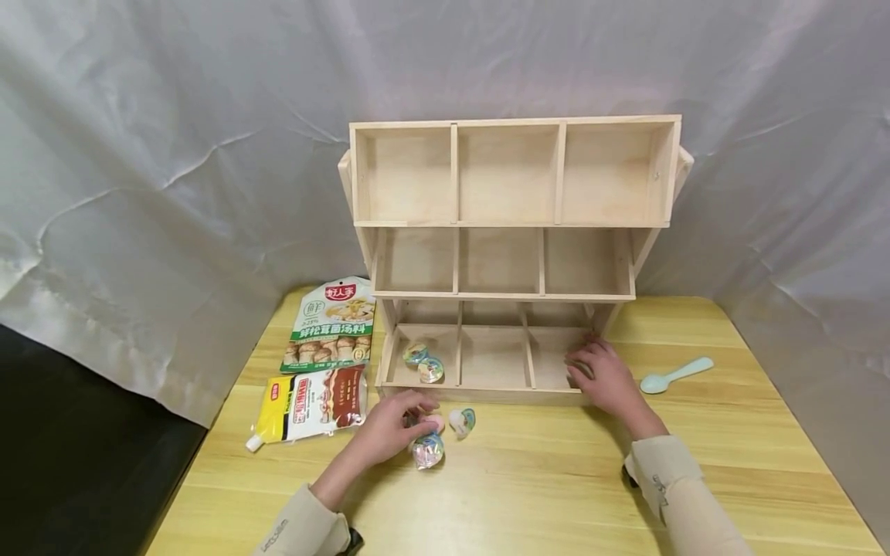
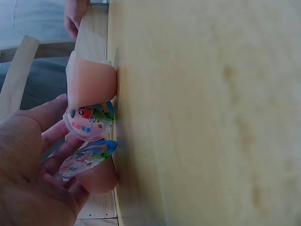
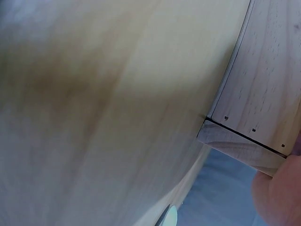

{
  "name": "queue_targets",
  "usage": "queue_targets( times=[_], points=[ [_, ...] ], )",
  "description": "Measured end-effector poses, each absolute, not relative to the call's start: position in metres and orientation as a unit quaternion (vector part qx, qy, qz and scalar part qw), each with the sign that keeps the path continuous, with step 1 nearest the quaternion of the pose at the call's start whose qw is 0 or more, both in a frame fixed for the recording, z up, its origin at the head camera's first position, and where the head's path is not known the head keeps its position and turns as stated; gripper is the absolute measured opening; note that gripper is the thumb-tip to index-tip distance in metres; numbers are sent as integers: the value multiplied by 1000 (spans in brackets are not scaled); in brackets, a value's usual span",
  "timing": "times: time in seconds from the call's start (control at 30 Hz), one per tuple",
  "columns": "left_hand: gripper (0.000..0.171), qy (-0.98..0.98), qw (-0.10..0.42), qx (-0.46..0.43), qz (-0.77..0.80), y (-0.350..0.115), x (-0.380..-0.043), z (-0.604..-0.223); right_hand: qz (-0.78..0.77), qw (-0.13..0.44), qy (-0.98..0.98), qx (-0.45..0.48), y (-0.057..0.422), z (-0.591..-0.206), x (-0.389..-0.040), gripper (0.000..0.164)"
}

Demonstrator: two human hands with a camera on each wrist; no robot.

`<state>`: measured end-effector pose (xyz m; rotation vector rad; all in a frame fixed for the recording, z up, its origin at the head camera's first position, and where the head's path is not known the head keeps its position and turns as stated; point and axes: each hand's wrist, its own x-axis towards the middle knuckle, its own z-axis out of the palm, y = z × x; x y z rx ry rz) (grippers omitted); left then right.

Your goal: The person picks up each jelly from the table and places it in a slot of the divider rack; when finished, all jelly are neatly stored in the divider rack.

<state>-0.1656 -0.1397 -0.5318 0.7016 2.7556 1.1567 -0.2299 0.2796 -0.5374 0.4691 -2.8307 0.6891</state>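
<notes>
Pink jelly cups [image 2: 94, 84] stand by the left hand [image 1: 388, 426], its thumb and fingers apart. The right hand [image 1: 612, 380] touches the wooden rack [image 1: 504, 295]; its grip I cannot tell.

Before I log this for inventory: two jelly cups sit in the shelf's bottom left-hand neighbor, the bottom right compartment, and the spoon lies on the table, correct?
No: the head view shows two jelly cups in the bottom left compartment; the spoon does lie on the table.

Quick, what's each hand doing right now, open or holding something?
Left hand: open, at the jelly cups.
Right hand: at the wooden rack; whether it grips cannot be told.
</notes>
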Motion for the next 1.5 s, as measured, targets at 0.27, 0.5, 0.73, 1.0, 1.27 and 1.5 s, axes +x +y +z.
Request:
queue_targets(
  times=[0.27,0.5,0.73,1.0,1.27,1.5],
  points=[
    [14,890,45,251,377,-139,-167,-534,232,90,-956,154,280,-537,-228,24],
    [6,875,25,258,409,-138,-172,-537,232,88,-957,153,280,-536,-227,24],
    [8,855,4,257,450,-136,-172,-533,235,94,-955,155,281,-538,-226,24],
    [5,851,-26,255,459,-132,-173,-521,240,100,-953,157,279,-538,-227,24],
    [7,838,-33,262,478,-127,-175,-514,242,100,-952,159,281,-539,-230,24],
    [8,827,-48,259,496,-123,-181,-508,242,101,-952,159,280,-539,-229,25]
  ],
)
